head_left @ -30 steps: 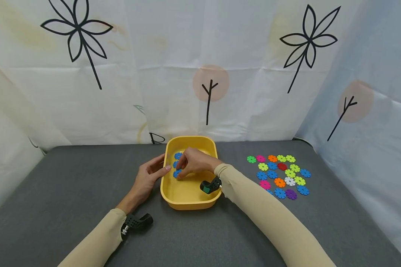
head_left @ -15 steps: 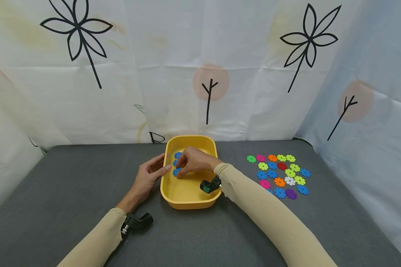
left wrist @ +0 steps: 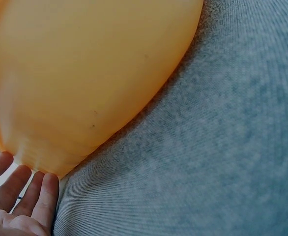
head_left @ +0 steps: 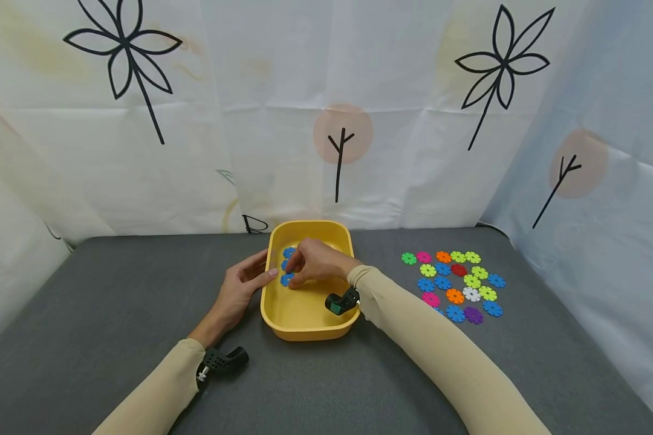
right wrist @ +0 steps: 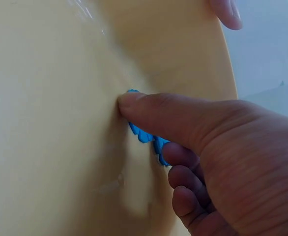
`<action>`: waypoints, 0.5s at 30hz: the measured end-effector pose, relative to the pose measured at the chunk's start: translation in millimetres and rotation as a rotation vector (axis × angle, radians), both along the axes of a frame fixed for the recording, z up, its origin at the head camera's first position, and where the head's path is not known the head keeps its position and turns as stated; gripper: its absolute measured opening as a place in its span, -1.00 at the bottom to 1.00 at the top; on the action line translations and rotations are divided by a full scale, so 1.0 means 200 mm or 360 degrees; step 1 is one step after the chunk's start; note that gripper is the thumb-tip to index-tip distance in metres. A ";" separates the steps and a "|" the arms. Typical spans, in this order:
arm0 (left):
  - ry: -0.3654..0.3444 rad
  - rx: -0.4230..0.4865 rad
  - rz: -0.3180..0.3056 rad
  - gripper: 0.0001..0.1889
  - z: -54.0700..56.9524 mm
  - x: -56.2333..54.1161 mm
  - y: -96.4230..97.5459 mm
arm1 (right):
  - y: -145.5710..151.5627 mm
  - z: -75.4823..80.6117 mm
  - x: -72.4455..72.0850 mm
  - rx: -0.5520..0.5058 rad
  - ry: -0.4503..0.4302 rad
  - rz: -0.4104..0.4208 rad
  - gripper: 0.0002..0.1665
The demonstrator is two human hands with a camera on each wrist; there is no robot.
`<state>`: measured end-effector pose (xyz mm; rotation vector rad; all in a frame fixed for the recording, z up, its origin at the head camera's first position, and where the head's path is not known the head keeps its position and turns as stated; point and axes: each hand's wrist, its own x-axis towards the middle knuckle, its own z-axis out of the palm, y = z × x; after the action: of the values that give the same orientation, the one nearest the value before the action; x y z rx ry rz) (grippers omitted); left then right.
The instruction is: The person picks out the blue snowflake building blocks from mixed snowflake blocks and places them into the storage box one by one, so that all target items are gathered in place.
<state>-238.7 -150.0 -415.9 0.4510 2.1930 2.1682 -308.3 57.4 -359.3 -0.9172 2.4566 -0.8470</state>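
Three blue flower-shaped discs lie in a row along the left inside of a yellow plastic tub. My right hand reaches in over them, fingers curled, holding the nearest one. In the right wrist view the thumb lies across this blue disc, and a second blue disc shows beside it; the index finger is hidden. On the tub's left side, my left hand holds the rim, thumb over the edge. From the left wrist, its fingertips touch the outer wall.
Several flower-shaped discs in blue, yellow-green, orange, pink, white, red, green and purple lie flat on the grey tabletop to the right, partly behind my right sleeve. A white patterned curtain hangs along the table's back edge.
The nearest blue disc has shifted slightly toward the back of the tub, closing up to the other two. Both hands have stayed nearly in place.
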 end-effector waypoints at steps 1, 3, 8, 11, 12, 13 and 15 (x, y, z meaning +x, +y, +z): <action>0.0001 0.0002 -0.0002 -0.36 0.00 0.00 0.00 | 0.00 0.00 0.00 0.0001 0.0004 0.0001 -0.67; 0.0000 0.0006 -0.0007 -0.36 0.00 0.00 0.00 | 0.00 0.00 0.00 -0.0001 0.0008 0.0000 -0.67; -0.0010 0.0009 -0.0023 -0.38 0.00 0.01 0.00 | 0.00 0.00 0.00 -0.0014 0.0021 -0.0002 -0.68; -0.0017 0.0006 -0.0020 -0.37 0.01 0.01 0.00 | 0.00 0.00 0.00 -0.0022 0.0032 0.0004 -0.68; -0.0019 0.0006 -0.0020 -0.37 0.01 0.01 0.00 | 0.00 0.00 0.00 -0.0028 0.0028 0.0000 -0.68; -0.0019 0.0004 -0.0018 -0.37 0.01 0.01 0.00 | 0.00 0.00 0.00 -0.0035 0.0025 -0.0002 -0.68; -0.0017 0.0002 -0.0016 -0.38 0.01 0.01 0.00 | 0.00 0.00 0.00 -0.0053 0.0018 -0.0013 -0.67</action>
<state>-236.2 -150.9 -414.4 0.4480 2.1794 2.1618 -308.8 58.3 -360.0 -0.9269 2.4644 -0.8901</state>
